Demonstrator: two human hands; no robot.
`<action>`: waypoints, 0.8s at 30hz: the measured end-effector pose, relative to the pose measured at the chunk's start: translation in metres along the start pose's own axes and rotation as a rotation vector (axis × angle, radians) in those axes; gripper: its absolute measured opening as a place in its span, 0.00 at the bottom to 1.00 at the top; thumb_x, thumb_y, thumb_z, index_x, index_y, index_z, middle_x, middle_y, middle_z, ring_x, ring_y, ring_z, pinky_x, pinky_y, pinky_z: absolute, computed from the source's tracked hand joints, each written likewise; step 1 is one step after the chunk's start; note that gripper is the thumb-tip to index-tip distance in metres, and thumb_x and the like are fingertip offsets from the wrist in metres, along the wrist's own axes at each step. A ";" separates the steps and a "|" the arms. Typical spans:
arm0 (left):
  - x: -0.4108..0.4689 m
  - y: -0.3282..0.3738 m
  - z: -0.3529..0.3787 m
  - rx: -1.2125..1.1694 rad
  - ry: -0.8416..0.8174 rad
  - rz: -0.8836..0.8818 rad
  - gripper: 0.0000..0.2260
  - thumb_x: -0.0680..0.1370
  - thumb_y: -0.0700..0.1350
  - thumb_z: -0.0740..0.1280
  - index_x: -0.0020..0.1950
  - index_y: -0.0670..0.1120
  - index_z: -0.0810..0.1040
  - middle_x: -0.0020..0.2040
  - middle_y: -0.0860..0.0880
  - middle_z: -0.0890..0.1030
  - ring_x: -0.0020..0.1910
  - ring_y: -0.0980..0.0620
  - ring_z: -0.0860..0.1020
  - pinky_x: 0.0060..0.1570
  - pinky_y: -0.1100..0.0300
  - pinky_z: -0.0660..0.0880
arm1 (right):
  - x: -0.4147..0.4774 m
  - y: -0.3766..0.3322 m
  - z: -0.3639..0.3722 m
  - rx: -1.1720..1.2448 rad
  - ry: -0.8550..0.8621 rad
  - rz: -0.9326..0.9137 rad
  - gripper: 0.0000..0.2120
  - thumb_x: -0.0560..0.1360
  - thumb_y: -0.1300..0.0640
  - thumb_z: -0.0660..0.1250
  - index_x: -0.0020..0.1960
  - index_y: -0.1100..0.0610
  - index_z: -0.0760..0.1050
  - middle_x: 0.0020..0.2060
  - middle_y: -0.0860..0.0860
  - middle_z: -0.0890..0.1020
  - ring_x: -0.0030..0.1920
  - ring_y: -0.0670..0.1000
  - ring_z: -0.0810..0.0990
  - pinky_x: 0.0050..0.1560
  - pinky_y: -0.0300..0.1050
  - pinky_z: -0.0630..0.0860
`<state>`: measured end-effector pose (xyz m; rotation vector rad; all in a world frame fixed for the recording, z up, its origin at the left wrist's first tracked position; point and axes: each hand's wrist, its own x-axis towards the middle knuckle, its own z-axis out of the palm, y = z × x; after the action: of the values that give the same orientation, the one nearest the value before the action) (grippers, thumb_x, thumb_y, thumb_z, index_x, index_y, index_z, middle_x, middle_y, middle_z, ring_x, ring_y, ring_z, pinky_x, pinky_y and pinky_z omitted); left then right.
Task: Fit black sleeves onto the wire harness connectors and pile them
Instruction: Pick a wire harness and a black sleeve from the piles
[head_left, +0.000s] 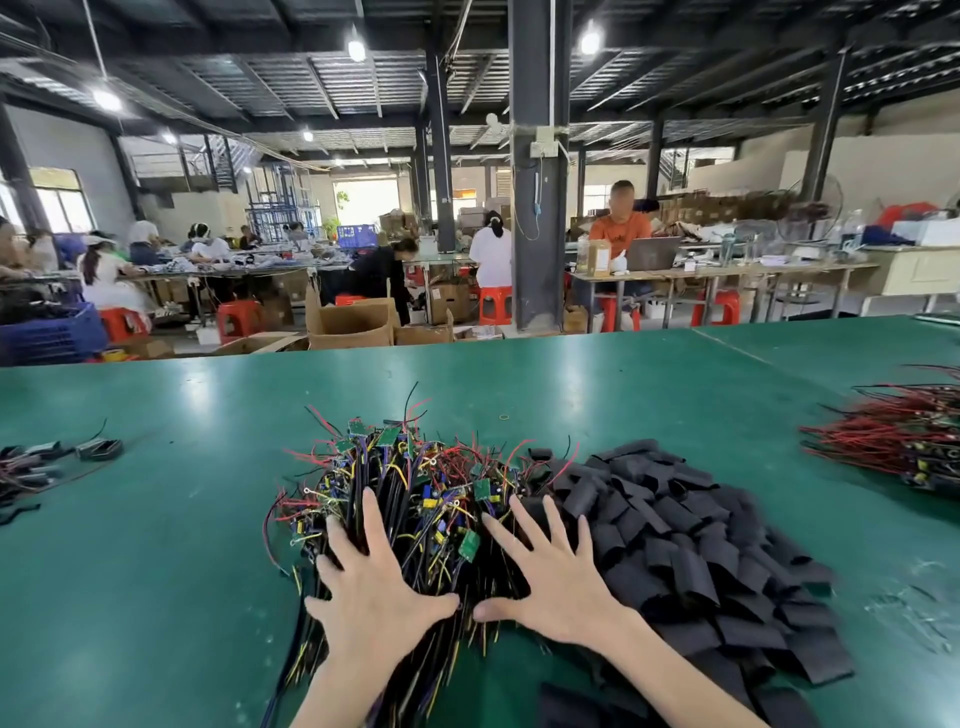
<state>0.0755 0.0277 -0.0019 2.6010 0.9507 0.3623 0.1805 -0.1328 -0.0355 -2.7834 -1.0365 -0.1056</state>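
A big heap of wire harnesses (415, 483) with small green boards, red, yellow and black wires lies in the middle of the green table (182, 545). To its right spreads a pile of flat black sleeves (691, 540). My left hand (371, 587) lies flat on the near left of the harness heap, fingers spread and straight. My right hand (556, 577) rests flat where the harnesses meet the sleeves, fingers spread too. Neither hand holds anything.
A small group of sleeved harnesses (47, 462) lies at the table's left edge. Another bundle of red and black wires (904, 441) sits at the far right. A tiny rubber band (504, 417) lies beyond the heap. Behind the table, people work at benches.
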 end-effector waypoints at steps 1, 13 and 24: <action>-0.001 0.003 0.000 0.038 0.059 0.015 0.69 0.52 0.71 0.72 0.70 0.52 0.22 0.75 0.38 0.37 0.74 0.34 0.46 0.66 0.31 0.57 | -0.003 -0.001 -0.003 0.020 0.057 -0.014 0.45 0.63 0.21 0.47 0.74 0.36 0.39 0.75 0.43 0.37 0.75 0.54 0.34 0.70 0.64 0.36; -0.002 0.057 0.025 0.580 0.129 0.449 0.12 0.78 0.36 0.56 0.58 0.43 0.73 0.58 0.42 0.70 0.62 0.42 0.63 0.63 0.42 0.54 | -0.028 0.039 -0.036 -0.085 0.081 0.260 0.20 0.72 0.39 0.60 0.60 0.48 0.69 0.56 0.48 0.71 0.61 0.53 0.70 0.57 0.48 0.64; 0.007 0.053 -0.013 0.008 0.188 0.381 0.11 0.80 0.51 0.57 0.52 0.47 0.76 0.44 0.51 0.81 0.46 0.51 0.78 0.49 0.57 0.73 | -0.022 0.043 -0.021 -0.046 0.140 0.211 0.17 0.77 0.40 0.57 0.60 0.47 0.71 0.56 0.46 0.70 0.62 0.49 0.68 0.56 0.47 0.61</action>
<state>0.1060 -0.0023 0.0320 2.7870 0.5029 0.7106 0.1921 -0.1832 -0.0231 -2.8584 -0.7122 -0.2954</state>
